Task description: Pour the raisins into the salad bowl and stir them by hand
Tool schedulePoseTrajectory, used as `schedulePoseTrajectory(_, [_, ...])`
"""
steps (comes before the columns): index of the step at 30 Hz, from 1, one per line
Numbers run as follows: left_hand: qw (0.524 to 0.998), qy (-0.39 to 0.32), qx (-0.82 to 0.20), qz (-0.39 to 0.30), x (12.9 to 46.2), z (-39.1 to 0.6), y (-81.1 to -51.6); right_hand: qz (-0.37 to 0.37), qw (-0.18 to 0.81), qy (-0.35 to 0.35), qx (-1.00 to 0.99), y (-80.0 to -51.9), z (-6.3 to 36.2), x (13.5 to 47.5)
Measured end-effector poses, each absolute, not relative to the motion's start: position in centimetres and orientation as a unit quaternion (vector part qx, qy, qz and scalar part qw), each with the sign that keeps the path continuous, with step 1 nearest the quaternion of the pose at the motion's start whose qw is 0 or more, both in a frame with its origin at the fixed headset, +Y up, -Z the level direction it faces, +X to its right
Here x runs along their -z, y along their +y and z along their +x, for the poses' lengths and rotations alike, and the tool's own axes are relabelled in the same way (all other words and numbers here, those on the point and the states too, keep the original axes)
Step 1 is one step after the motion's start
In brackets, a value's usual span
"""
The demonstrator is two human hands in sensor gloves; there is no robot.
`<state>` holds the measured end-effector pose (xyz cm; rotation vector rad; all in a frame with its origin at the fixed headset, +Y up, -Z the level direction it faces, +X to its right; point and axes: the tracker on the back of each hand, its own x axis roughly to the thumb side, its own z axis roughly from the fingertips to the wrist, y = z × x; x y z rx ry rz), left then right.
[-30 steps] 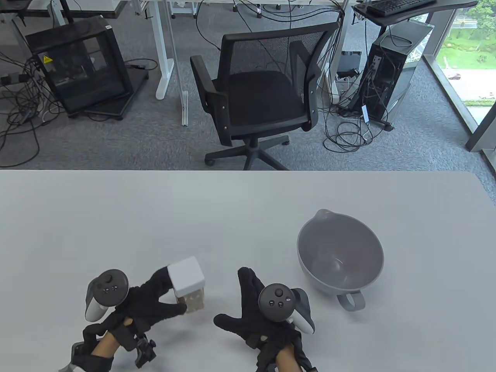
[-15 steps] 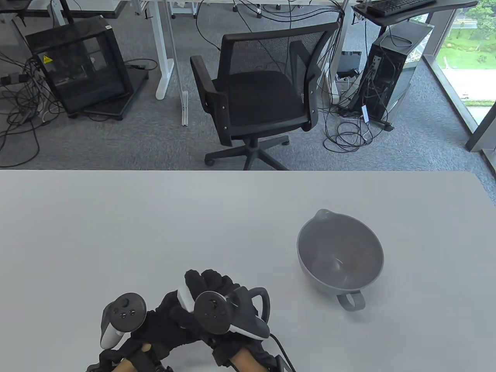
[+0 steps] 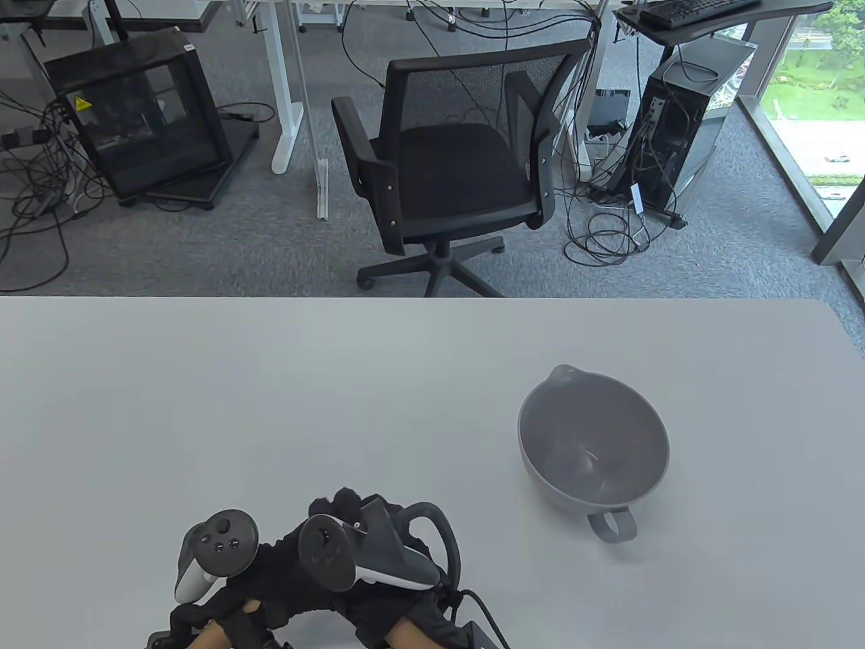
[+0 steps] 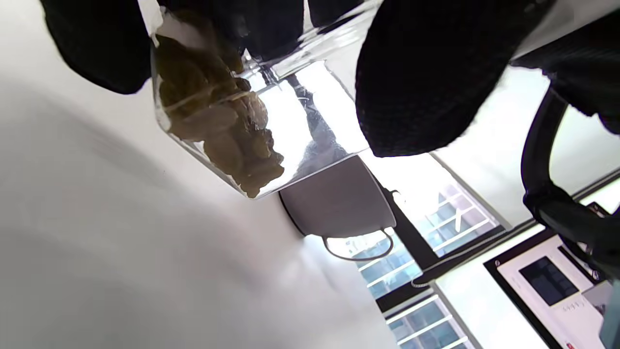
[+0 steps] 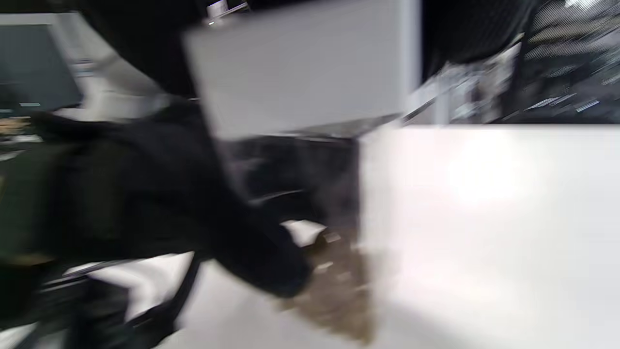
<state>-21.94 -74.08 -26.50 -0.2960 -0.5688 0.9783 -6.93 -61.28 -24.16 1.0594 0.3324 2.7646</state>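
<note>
The raisin jar is hidden under both hands in the table view. In the left wrist view the clear jar point(image 4: 252, 126) is tilted, with brown raisins point(image 4: 218, 126) inside, and my left hand's fingers point(image 4: 416, 82) curl round its wall. In the blurred right wrist view its white lid point(image 5: 300, 72) fills the top, with raisins point(image 5: 339, 291) below. My left hand point(image 3: 267, 574) holds the jar near the table's front edge. My right hand point(image 3: 348, 507) lies over it from the right, gripping the lid. The grey salad bowl point(image 3: 608, 419) stands empty to the right, apart from both hands.
The bowl's loop handle point(image 3: 611, 526) points toward me and its spout point(image 3: 563, 372) away. A black office chair point(image 3: 453, 169) stands beyond the table's far edge point(image 3: 432, 298). A cable point(image 3: 490, 618) trails from my right wrist.
My right hand, lying open on the table a second ago, has moved left onto the jar's lid. Both hands and the jar have drawn slightly toward the front edge.
</note>
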Motion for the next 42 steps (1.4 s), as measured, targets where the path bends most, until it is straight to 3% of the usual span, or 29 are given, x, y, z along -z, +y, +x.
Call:
schedulePoseTrajectory(2, [0.832, -0.276, -0.458, -0.148, 26.2, -21.4, -73.9, 0.451, 0.159, 0.140, -0.867, -61.3, -7.0, 24.0])
schedulePoseTrajectory(3, [0.828, -0.274, -0.467, -0.147, 26.2, -21.3, -73.8, 0.444, 0.193, 0.125, -0.866, -61.4, -6.8, 24.0])
schedulePoseTrajectory(6, [0.829, -0.263, -0.471, -0.150, 26.2, -21.4, -73.8, 0.374, 0.203, -0.021, -0.905, -61.8, -5.7, 23.9])
schedulePoseTrajectory(7, [0.832, -0.255, -0.471, -0.146, 26.3, -21.6, -73.8, 0.307, 0.160, -0.089, -0.934, -61.9, -5.4, 23.7])
schedulePoseTrajectory(8, [0.832, -0.253, -0.473, -0.143, 26.3, -21.7, -73.8, 0.266, 0.125, -0.107, -0.950, -61.9, -5.3, 23.7])
schedulePoseTrajectory(9, [0.837, -0.246, -0.471, -0.134, 26.3, -21.7, -73.7, 0.228, 0.069, -0.076, -0.968, -61.9, -5.5, 23.7])
schedulePoseTrajectory(11, [0.859, -0.252, -0.429, -0.120, 26.3, -21.9, -73.5, 0.243, 0.052, 0.028, -0.968, -62.0, -6.0, 23.7])
schedulePoseTrajectory(14, [0.858, -0.257, -0.422, -0.137, 26.3, -21.9, -73.8, 0.402, 0.083, 0.099, -0.907, -61.5, -6.2, 23.5])
schedulePoseTrajectory(16, [0.850, -0.243, -0.445, -0.140, 26.4, -21.8, -74.0, 0.432, 0.170, 0.090, -0.881, -61.4, -5.9, 23.6])
schedulePoseTrajectory(18, [0.849, -0.238, -0.449, -0.145, 26.5, -21.8, -74.1, 0.348, 0.214, 0.017, -0.912, -61.9, -5.5, 23.6])
schedulePoseTrajectory(20, [0.855, -0.236, -0.440, -0.139, 26.4, -21.9, -74.0, 0.245, 0.111, -0.042, -0.962, -62.3, -5.3, 23.6])
schedulePoseTrajectory(22, [0.865, -0.225, -0.428, -0.133, 26.3, -21.8, -73.8, 0.205, -0.041, 0.040, -0.977, -62.9, -5.7, 24.0])
schedulePoseTrajectory(23, [0.871, -0.236, -0.409, -0.131, 26.3, -21.8, -73.8, 0.226, -0.034, 0.083, -0.970, -63.1, -6.0, 24.0])
schedulePoseTrajectory(27, [0.838, -0.260, -0.451, -0.160, 26.4, -22.3, -73.4, 0.356, 0.058, 0.045, -0.932, -61.4, -4.9, 23.8])
schedulePoseTrajectory(28, [0.843, -0.257, -0.446, -0.157, 26.4, -22.4, -73.2, 0.376, 0.080, 0.002, -0.923, -60.4, -4.0, 23.6])
schedulePoseTrajectory(31, [0.849, -0.241, -0.448, -0.144, 26.6, -23.2, -73.3, 0.364, 0.177, -0.054, -0.913, -58.4, -1.2, 23.4])
schedulePoseTrajectory(33, [0.839, -0.240, -0.468, -0.140, 26.7, -23.6, -73.5, 0.317, 0.172, -0.081, -0.929, -58.4, 0.5, 24.0])
schedulePoseTrajectory(36, [0.827, -0.233, -0.493, -0.140, 26.9, -23.9, -73.6, 0.239, 0.069, 0.025, -0.968, -61.2, 1.7, 26.3])
schedulePoseTrajectory(38, [0.829, -0.231, -0.492, -0.134, 26.9, -24.0, -73.6, 0.179, -0.008, 0.130, -0.975, -65.2, 2.0, 28.6])
schedulePoseTrajectory(42, [0.832, -0.237, -0.484, -0.133, 26.8, -24.1, -73.6, 0.145, -0.019, 0.253, -0.956, -72.2, 2.1, 31.1])
